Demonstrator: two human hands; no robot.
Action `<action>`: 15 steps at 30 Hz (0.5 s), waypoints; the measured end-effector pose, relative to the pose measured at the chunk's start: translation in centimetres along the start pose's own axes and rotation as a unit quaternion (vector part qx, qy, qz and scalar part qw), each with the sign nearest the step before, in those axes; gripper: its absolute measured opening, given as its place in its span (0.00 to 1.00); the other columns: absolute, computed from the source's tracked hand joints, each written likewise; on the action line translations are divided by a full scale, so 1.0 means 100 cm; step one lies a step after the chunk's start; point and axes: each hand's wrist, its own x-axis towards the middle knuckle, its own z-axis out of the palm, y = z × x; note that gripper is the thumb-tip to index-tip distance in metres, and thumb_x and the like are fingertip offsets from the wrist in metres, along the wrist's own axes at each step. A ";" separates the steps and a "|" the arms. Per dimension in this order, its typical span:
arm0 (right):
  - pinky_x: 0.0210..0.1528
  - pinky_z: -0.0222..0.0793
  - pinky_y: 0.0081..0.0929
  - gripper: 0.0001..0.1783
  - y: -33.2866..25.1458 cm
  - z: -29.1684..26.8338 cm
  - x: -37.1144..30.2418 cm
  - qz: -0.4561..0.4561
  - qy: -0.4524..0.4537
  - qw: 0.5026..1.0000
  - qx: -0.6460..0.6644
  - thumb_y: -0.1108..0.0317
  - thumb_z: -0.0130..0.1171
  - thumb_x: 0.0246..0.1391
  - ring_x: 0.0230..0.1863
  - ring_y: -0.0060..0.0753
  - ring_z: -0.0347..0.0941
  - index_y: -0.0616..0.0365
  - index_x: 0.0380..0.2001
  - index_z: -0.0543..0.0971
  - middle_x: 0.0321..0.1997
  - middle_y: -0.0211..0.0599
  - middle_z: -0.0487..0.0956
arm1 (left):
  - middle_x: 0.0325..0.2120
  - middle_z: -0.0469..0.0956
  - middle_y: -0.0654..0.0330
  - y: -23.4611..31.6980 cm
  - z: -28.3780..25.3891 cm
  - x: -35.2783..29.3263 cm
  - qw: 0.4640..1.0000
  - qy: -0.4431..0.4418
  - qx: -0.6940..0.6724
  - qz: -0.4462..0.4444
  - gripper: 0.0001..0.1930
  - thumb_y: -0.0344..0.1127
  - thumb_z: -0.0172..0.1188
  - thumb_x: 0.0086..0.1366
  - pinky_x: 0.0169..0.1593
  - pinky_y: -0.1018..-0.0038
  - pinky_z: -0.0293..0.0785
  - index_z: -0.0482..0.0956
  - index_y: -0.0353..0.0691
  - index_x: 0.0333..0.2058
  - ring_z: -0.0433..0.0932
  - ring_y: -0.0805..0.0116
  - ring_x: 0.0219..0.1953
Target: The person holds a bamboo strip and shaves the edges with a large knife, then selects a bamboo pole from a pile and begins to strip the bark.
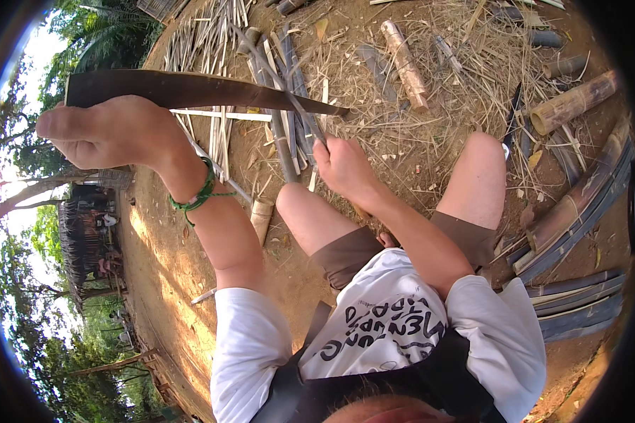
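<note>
At the upper left, my left hand (109, 134) is closed on the wide end of a dark bamboo slat (212, 88). The slat reaches rightward and appears to narrow toward its far end over the ground. My right hand (347, 169), in front of my knees, is closed round the handle of a long knife (300, 109). Its thin grey blade slants up and left and crosses the slat; whether the two touch I cannot tell. Most of the handle is hidden by my fingers.
Split bamboo strips (222, 134) lie beyond my left knee, with shavings (458, 77) scattered ahead. A bamboo log (406, 67) and a thicker bamboo tube (575, 102) rest on the dirt. Curved bamboo pieces (578, 197) are stacked at right. A thatched hut (85, 240) stands far left.
</note>
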 end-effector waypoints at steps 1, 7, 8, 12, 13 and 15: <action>0.26 0.69 0.46 0.14 0.002 0.000 0.001 -0.010 -0.008 1.000 0.011 0.65 0.51 0.62 0.22 0.59 0.75 0.66 0.32 0.77 0.18 0.58 0.74 | 0.17 0.56 0.68 0.000 0.000 0.001 1.000 0.011 0.016 0.002 0.28 0.57 0.39 0.76 0.27 0.74 0.56 0.54 0.44 0.20 0.53 0.73 0.21; 0.25 0.70 0.44 0.14 -0.027 0.007 -0.008 -0.145 0.019 0.988 0.055 0.66 0.49 0.63 0.21 0.53 0.77 0.68 0.33 0.76 0.17 0.55 0.75 | 0.18 0.59 0.66 -0.021 -0.008 0.003 0.999 0.009 0.027 0.021 0.28 0.56 0.37 0.76 0.28 0.71 0.60 0.57 0.42 0.21 0.56 0.71 0.22; 0.24 0.70 0.43 0.15 -0.008 0.014 -0.003 -0.080 0.000 0.996 0.038 0.66 0.48 0.63 0.20 0.50 0.77 0.69 0.32 0.76 0.17 0.54 0.75 | 0.19 0.60 0.65 -0.019 -0.009 0.001 0.999 0.005 0.035 0.006 0.28 0.56 0.37 0.76 0.28 0.71 0.60 0.57 0.42 0.21 0.57 0.71 0.22; 0.19 0.69 0.36 0.18 0.172 0.036 0.034 0.153 -0.069 0.983 -0.081 0.65 0.44 0.66 0.15 0.36 0.71 0.69 0.32 0.77 0.20 0.47 0.78 | 0.19 0.64 0.64 -0.012 0.002 0.005 0.999 0.001 0.042 -0.019 0.29 0.57 0.36 0.76 0.28 0.72 0.63 0.59 0.41 0.20 0.60 0.70 0.22; 0.19 0.69 0.32 0.20 0.199 0.034 0.043 0.115 -0.064 0.978 -0.165 0.63 0.43 0.67 0.13 0.31 0.67 0.68 0.33 0.77 0.24 0.45 0.80 | 0.19 0.64 0.63 -0.017 0.004 0.009 0.999 0.003 0.044 -0.013 0.30 0.57 0.36 0.76 0.28 0.73 0.64 0.59 0.41 0.20 0.61 0.70 0.22; 0.18 0.68 0.30 0.20 0.169 0.033 0.048 0.168 -0.111 0.973 -0.110 0.63 0.43 0.67 0.13 0.28 0.67 0.68 0.32 0.78 0.23 0.44 0.79 | 0.19 0.65 0.62 -0.025 -0.001 0.006 0.998 0.003 0.064 -0.003 0.30 0.58 0.36 0.76 0.28 0.73 0.66 0.59 0.40 0.21 0.63 0.70 0.22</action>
